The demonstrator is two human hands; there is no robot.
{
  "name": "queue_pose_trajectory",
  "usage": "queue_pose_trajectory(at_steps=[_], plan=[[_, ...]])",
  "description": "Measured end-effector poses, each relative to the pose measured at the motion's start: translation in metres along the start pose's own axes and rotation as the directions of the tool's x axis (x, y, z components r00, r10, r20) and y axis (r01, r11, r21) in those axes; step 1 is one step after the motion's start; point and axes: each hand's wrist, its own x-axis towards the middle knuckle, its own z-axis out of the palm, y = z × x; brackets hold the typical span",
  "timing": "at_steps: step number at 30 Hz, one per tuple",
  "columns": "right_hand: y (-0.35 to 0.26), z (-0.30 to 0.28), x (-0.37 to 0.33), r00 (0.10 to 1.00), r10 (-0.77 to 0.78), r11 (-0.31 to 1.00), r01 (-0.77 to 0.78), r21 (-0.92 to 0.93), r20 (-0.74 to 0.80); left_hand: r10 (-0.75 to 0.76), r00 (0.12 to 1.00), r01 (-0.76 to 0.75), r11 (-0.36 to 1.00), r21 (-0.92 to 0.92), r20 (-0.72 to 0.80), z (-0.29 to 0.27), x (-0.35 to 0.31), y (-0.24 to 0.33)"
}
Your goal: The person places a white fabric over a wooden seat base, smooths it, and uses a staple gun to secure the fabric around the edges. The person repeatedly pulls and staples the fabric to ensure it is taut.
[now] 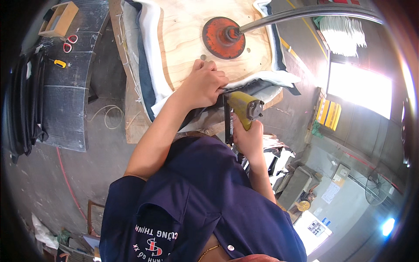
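Observation:
My left hand (203,85) is closed at the near edge of a plywood panel (180,39), its fingers curled over the dark fabric (192,115) there. White padding (150,48) and layers of fabric wrap up around the panel's sides. Right beside those fingers, my right hand (249,136) grips a yellow staple gun (242,104) by its handle. The gun's nose meets the fabric edge; the exact contact point is hidden. A worn orange round pad (214,38) rests on the panel.
A curved metal bar (301,15) runs from the pad to the upper right. On the left, a plastic-covered table (65,105) carries red-handled scissors (67,47), a yellow screwdriver (60,63), a wooden box (61,19) and black fabric (26,105). A thin hose (107,117) loops nearby.

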Motion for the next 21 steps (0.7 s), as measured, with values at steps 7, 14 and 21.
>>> queue_pose_trajectory(at_steps=[7,14,21], plan=[[-0.025,0.005,0.000,0.998,0.051,0.993,-0.048,-0.103,0.032,-0.017,1.000,0.017,0.999,0.042,0.019,0.009,-0.003,-0.003],[-0.006,-0.001,-0.004,0.991,0.136,0.990,-0.136,-0.025,0.016,-0.056,0.997,0.056,0.998,-0.009,0.057,-0.016,-0.003,0.000],[-0.013,0.005,-0.009,0.999,0.047,0.999,-0.046,-0.016,0.014,-0.070,0.997,0.072,0.997,-0.040,0.044,-0.009,-0.005,-0.007]])
